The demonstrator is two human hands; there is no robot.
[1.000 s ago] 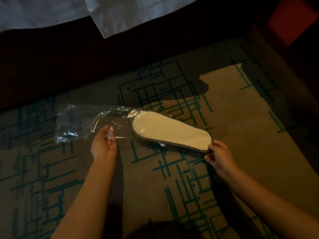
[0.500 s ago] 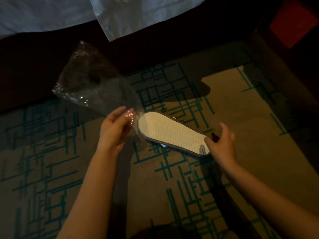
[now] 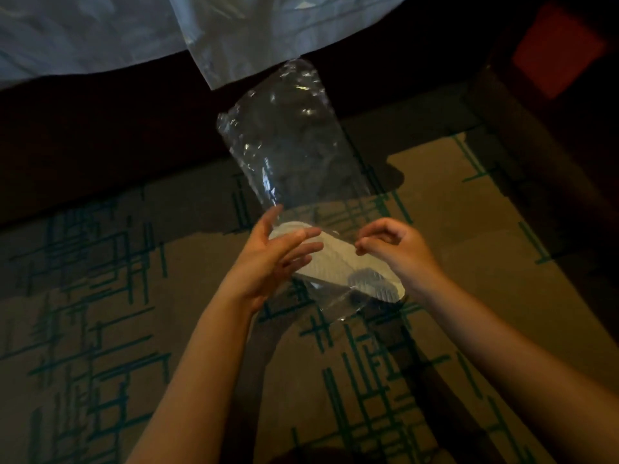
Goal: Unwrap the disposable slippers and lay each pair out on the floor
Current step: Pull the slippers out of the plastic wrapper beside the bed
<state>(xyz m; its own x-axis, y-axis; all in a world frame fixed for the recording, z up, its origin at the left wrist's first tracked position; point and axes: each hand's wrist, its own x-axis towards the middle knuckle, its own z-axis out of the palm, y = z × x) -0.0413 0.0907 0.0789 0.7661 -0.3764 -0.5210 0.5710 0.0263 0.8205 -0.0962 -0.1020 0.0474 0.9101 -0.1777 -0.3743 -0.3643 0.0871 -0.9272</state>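
Observation:
A white disposable slipper [image 3: 338,262] lies sole-up low over the patterned carpet, its toe end still inside a clear plastic wrapper [image 3: 294,145]. The wrapper stands upright above my hands, and a flap of it trails below the slipper. My left hand [image 3: 268,262] holds the wrapper at the slipper's toe, thumb on the far side and fingers spread across the sole. My right hand [image 3: 398,249] hovers over the slipper's middle with curled fingers, the tips pinched near the wrapper's right edge. Whether they grip the plastic is unclear.
The beige carpet with teal line pattern [image 3: 452,212] covers the floor. White bed linen [image 3: 134,31] hangs at the top over a dark bed base [image 3: 100,135]. A dark piece of furniture with a red panel [image 3: 556,51] stands at the upper right.
The wrapper has swung from the left to upright above my hands. My right hand let go of the slipper's heel and moved up over its middle. My left hand moved right, over the toe.

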